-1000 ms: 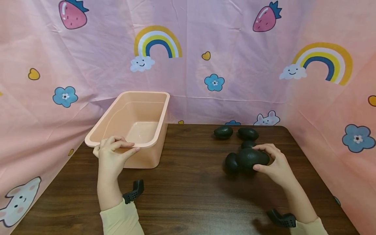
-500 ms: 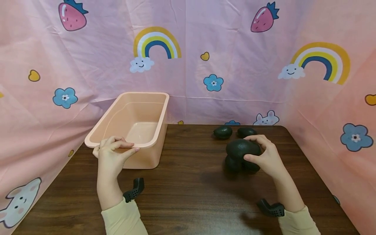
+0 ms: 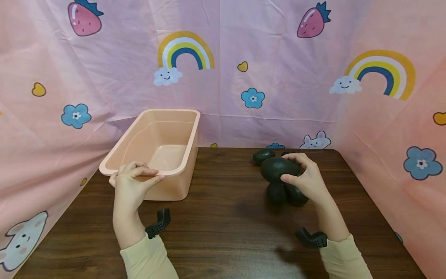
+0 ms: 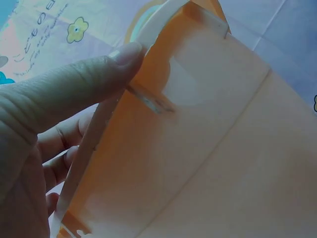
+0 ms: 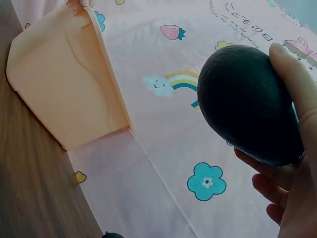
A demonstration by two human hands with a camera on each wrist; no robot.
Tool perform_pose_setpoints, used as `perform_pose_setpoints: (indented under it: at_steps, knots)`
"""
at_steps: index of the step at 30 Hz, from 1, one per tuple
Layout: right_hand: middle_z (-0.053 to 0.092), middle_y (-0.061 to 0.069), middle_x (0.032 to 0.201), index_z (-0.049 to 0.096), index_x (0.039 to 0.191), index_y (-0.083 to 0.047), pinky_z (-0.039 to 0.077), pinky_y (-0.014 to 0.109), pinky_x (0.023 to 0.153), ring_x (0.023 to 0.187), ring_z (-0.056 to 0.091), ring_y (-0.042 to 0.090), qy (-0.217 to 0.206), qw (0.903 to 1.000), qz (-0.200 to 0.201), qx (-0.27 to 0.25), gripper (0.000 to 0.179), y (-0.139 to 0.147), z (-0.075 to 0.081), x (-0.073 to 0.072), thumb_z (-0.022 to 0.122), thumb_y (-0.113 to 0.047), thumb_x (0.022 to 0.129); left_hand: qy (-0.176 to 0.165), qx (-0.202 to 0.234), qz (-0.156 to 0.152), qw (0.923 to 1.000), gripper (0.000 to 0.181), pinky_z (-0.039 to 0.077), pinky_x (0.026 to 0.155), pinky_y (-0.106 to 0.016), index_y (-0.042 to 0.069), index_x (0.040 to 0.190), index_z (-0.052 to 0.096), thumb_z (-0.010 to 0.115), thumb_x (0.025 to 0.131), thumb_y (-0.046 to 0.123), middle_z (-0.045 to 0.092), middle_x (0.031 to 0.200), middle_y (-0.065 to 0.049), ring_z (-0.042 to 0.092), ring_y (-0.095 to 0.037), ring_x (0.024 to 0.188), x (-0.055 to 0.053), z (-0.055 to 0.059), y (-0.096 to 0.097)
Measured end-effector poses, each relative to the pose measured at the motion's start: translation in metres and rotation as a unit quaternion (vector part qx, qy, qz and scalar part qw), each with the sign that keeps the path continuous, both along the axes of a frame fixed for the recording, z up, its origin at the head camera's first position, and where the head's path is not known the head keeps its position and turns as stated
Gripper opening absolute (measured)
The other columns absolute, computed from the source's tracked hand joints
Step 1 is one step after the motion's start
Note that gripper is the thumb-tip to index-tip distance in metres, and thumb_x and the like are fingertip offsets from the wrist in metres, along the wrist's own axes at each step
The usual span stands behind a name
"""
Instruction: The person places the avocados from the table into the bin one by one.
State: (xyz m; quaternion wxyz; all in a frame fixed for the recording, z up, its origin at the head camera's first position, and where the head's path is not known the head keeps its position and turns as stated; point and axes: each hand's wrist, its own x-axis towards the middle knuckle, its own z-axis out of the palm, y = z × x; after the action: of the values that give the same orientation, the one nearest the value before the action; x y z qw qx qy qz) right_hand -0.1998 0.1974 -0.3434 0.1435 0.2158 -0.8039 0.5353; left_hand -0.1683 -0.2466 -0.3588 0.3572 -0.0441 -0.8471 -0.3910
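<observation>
Dark avocado (image 3: 278,169) off table (image 3: 223,236), held by right hand (image 3: 309,179): thumb on near side, curled fingers round far side, tips partly hidden. Two front avocados (image 3: 276,195) partly covered. Dark shape (image 5: 113,235) cut off in right wrist view, unclear. Left hand (image 3: 133,184) pinches peach bin (image 3: 174,189) by rim.

Japanese lettering (image 5: 248,22) "こどもの日" and smaller, blurry English words (image 5: 241,34), including "sunshine", on the patterned cloth (image 5: 158,116).

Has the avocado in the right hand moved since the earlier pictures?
Yes. In the head view, judged against the table's back edge, the avocado in the right hand has shifted left and upward, toward the bin.
</observation>
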Motion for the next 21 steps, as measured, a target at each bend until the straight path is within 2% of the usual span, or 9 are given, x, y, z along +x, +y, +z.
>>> perform_pose_setpoints:
  at_steps: [2,5,9,12,21]
  knots:
    - [0.055,0.006,0.11,0.064,0.116,-0.003,0.046,0.028,0.074,0.094,0.052,0.02,-0.002,1.0,0.005,-0.003,0.044,-0.003,0.001,-0.003,0.078,-0.007,0.075,-0.002,0.001,0.001,1.0,0.019,0.007,0.088,-0.045,0.007,0.075,0.077,0.09,0.061,0.009,0.06,0.087,-0.004,0.041,-0.018,0.094,0.001,0.0,0.0]
    - [0.052,0.008,0.11,0.063,0.116,-0.002,0.049,0.029,0.069,0.081,0.059,0.021,-0.011,0.9996,0.021,-0.017,0.043,-0.006,0.002,-0.006,0.078,-0.006,0.076,-0.005,0.005,-0.002,1.0,0.019,0.007,0.089,-0.045,0.006,0.076,0.077,0.09,0.062,0.009,0.06,0.088,-0.005,0.04,-0.019,0.095,0.0,0.0,-0.001]
    - [0.051,0.01,0.11,0.062,0.116,-0.001,0.052,0.028,0.065,0.076,0.061,0.023,-0.017,0.9991,0.031,-0.024,0.042,-0.011,0.002,-0.011,0.078,-0.008,0.077,-0.01,0.005,-0.004,0.9999,0.02,0.006,0.09,-0.044,0.006,0.077,0.077,0.09,0.063,0.01,0.06,0.089,-0.005,0.041,-0.021,0.096,0.0,-0.001,-0.001]
    - [0.052,0.009,0.109,0.063,0.115,-0.001,0.05,0.026,0.069,0.087,0.056,0.023,-0.017,0.9994,0.027,-0.017,0.043,-0.015,0.001,-0.013,0.078,-0.011,0.076,-0.012,0.003,-0.004,0.9999,0.02,0.006,0.091,-0.044,0.006,0.077,0.077,0.09,0.063,0.009,0.06,0.09,-0.004,0.041,-0.021,0.096,-0.001,-0.001,-0.001]
    - [0.048,0.014,0.11,0.061,0.117,-0.001,0.052,0.033,0.058,0.081,0.055,0.028,-0.044,0.9976,0.045,-0.029,0.045,-0.03,0.0,-0.02,0.079,-0.016,0.078,-0.007,0.008,-0.002,0.9999,0.02,0.006,0.092,-0.044,0.007,0.077,0.077,0.09,0.062,0.009,0.061,0.088,-0.004,0.042,-0.018,0.096,0.0,0.001,0.0]
